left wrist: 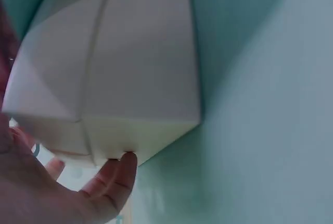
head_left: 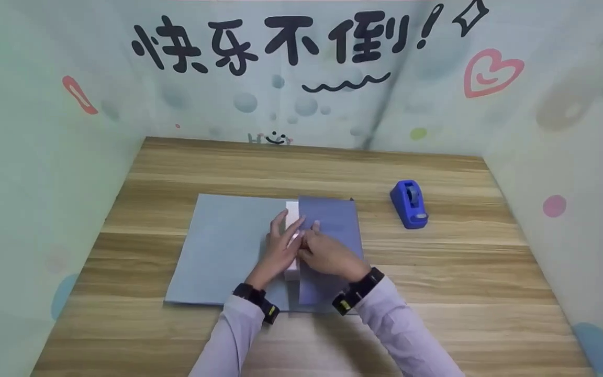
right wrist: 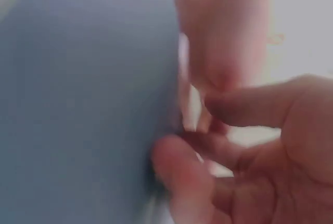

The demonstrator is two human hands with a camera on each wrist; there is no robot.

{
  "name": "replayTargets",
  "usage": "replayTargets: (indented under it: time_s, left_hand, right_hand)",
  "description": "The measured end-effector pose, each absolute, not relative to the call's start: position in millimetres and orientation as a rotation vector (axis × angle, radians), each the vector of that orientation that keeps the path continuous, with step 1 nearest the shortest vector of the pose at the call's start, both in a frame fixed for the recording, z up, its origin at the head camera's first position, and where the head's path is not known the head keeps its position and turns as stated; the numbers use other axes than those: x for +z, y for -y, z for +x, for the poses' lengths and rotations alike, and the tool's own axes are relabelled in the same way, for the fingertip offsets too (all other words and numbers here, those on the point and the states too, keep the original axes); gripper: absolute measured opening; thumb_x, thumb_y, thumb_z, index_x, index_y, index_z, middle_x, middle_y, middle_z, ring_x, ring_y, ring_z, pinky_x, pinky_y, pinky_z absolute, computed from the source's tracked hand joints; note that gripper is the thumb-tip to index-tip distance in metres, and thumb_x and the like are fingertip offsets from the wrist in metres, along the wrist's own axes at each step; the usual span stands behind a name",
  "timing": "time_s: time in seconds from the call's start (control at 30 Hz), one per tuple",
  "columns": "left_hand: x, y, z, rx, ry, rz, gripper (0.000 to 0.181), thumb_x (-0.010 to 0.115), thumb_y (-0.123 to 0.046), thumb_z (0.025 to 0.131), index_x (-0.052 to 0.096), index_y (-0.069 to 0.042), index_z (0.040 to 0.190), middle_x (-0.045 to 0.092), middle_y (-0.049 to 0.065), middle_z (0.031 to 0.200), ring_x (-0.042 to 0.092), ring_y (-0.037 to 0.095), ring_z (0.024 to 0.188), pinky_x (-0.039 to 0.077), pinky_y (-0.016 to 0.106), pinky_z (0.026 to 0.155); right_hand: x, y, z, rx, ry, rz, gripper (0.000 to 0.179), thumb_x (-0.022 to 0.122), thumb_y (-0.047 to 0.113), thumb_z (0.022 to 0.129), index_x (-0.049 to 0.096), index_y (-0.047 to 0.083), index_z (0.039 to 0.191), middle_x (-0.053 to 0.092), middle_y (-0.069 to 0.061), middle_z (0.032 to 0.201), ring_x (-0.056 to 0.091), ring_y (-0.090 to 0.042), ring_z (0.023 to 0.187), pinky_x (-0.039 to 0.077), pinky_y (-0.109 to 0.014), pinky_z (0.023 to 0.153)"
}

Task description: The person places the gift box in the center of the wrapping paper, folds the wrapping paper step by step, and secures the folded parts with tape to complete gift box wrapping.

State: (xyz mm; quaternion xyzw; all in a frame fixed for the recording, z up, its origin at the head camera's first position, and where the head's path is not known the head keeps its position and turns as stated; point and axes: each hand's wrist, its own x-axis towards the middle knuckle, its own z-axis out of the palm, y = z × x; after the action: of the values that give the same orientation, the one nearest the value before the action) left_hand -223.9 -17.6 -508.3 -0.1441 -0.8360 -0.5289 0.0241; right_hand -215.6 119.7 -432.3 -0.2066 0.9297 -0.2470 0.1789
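Observation:
In the middle of the table a large light-blue paper sheet (head_left: 228, 246) lies under a long white box (head_left: 292, 209). The sheet's right part is folded over as a purple-blue flap (head_left: 333, 214), its edge along the box. My left hand (head_left: 283, 248) straddles the box and holds it. In the left wrist view, its fingertips (left wrist: 125, 169) press the side of the white box (left wrist: 140, 62). Against the flap's edge my right hand (head_left: 330, 256) pinches the paper (right wrist: 88, 88), close to the left fingers. Blur hides the exact contact there.
A blue tape dispenser (head_left: 410, 205) stands on the wooden table (head_left: 458, 251), right of the paper. Printed cloth walls (head_left: 280, 94) enclose the back and both sides. Each wrist wears a black strap with a camera.

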Motion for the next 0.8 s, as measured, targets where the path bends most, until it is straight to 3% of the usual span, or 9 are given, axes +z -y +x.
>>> replayTargets:
  time_s: [0.1, 0.2, 0.3, 0.4, 0.43, 0.63, 0.8]
  left_hand:
    - [-511, 16, -223, -1.528, 2.653, -0.441, 0.045, 0.05, -0.022, 0.096, 0.043, -0.011, 0.139, 0.011, 0.019, 0.151, 0.022, 0.045, 0.136, 0.025, 0.06, 0.106]
    - [-511, 15, -221, -1.499, 2.748, -0.378, 0.054, 0.054, -0.034, 0.093, 0.038, -0.019, 0.142, 0.008, 0.02, 0.152, 0.022, 0.046, 0.136, 0.028, 0.061, 0.105]
    - [-509, 15, -220, -1.536, 2.866, -0.282, 0.062, 0.054, -0.05, 0.089, 0.031, -0.032, 0.145, 0.011, 0.024, 0.153, 0.024, 0.047, 0.135, 0.03, 0.062, 0.103]
    - [-507, 16, -220, -1.541, 2.938, -0.239, 0.064, 0.051, -0.057, 0.087, 0.027, -0.04, 0.144, 0.02, 0.027, 0.15, 0.031, 0.048, 0.132, 0.032, 0.064, 0.1]
    - [-507, 17, -220, -1.535, 2.95, -0.234, 0.064, 0.051, -0.058, 0.087, 0.027, -0.041, 0.144, 0.022, 0.027, 0.149, 0.033, 0.048, 0.131, 0.032, 0.064, 0.1]
    - [-507, 17, -220, -1.557, 2.95, -0.237, 0.063, 0.048, -0.055, 0.09, 0.024, -0.041, 0.145, 0.023, 0.025, 0.149, 0.032, 0.048, 0.131, 0.03, 0.066, 0.1]
    - [-507, 16, -221, -1.566, 2.963, -0.217, 0.062, 0.047, -0.054, 0.091, 0.022, -0.04, 0.146, 0.021, 0.025, 0.15, 0.029, 0.049, 0.132, 0.027, 0.068, 0.1]
  right_hand:
    - [-430, -137, -220, -0.86, -2.465, -0.573, 0.029, 0.045, 0.013, 0.097, 0.048, 0.0, 0.122, 0.058, -0.012, 0.09, 0.05, -0.013, 0.051, 0.044, -0.025, 0.045]
    - [-431, -156, -222, -0.99, -2.435, -0.574, 0.042, 0.047, 0.011, 0.096, 0.041, 0.0, 0.136, 0.061, -0.019, 0.111, 0.051, -0.019, 0.045, 0.047, -0.032, 0.042]
    - [-439, -173, -218, -1.023, -2.623, -0.586, 0.037, 0.056, 0.01, 0.091, 0.053, 0.001, 0.126, 0.054, -0.019, 0.13, 0.063, -0.031, 0.077, 0.055, -0.042, 0.069]
    - [-452, -185, -211, -0.971, -2.873, -0.55, 0.03, 0.066, 0.013, 0.085, 0.062, 0.003, 0.113, 0.047, -0.02, 0.136, 0.049, -0.04, 0.113, 0.044, -0.051, 0.094]
    - [-458, -188, -208, -0.93, -2.943, -0.543, 0.034, 0.068, 0.016, 0.084, 0.062, 0.004, 0.115, 0.047, -0.02, 0.137, 0.041, -0.04, 0.123, 0.038, -0.052, 0.1]
    - [-485, -199, -191, -0.802, -2.991, -0.608, 0.065, 0.061, 0.041, 0.087, 0.04, 0.013, 0.142, 0.019, -0.017, 0.154, 0.018, -0.047, 0.138, 0.029, -0.062, 0.104]
    - [-497, -205, -181, -0.887, -2.922, -0.645, 0.077, 0.061, 0.044, 0.086, 0.025, 0.015, 0.148, 0.006, -0.014, 0.157, 0.014, -0.046, 0.139, 0.031, -0.06, 0.104]
